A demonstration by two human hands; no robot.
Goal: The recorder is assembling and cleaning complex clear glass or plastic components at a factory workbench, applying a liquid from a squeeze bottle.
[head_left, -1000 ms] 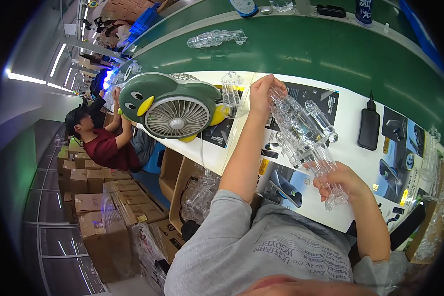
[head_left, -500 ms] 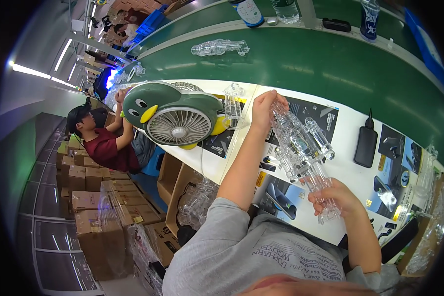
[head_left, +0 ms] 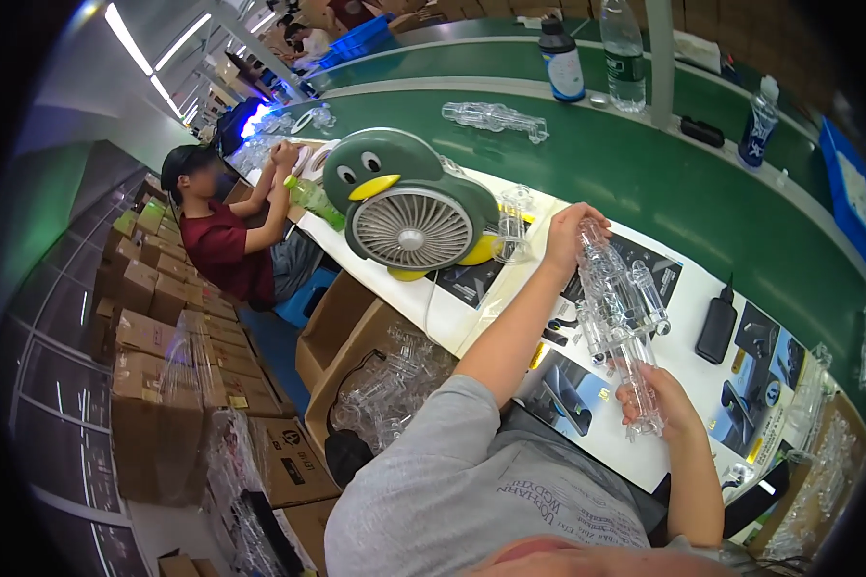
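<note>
A long clear plastic assembly [head_left: 618, 306] with tubes and round fittings is held slantwise above the white worktop. My left hand [head_left: 577, 236] is closed round its far end. The fingers of my right hand [head_left: 659, 399] wrap the narrower near end. Beneath it, printed sheets with pictures of devices lie on the worktop [head_left: 606, 447]. Another clear plastic piece [head_left: 513, 226] stands left of my left hand, beside a green penguin-shaped fan [head_left: 423, 183]. A black pouch-like item with a thin tip [head_left: 717, 327] lies right of the held assembly.
Beyond the worktop runs a green belt [head_left: 394, 108] bearing a clear piece [head_left: 496, 119]. Bottles [head_left: 625, 72] stand on the rail behind. A carton [head_left: 322, 380] of clear parts sits at lower left. A co-worker [head_left: 226, 236] sits farther left, near stacked boxes [head_left: 144, 385].
The view has swung, so the fan, bench and co-worker sit differently in it. A green bottle now shows beside the fan. Both hands keep their hold on the clear assembly.
</note>
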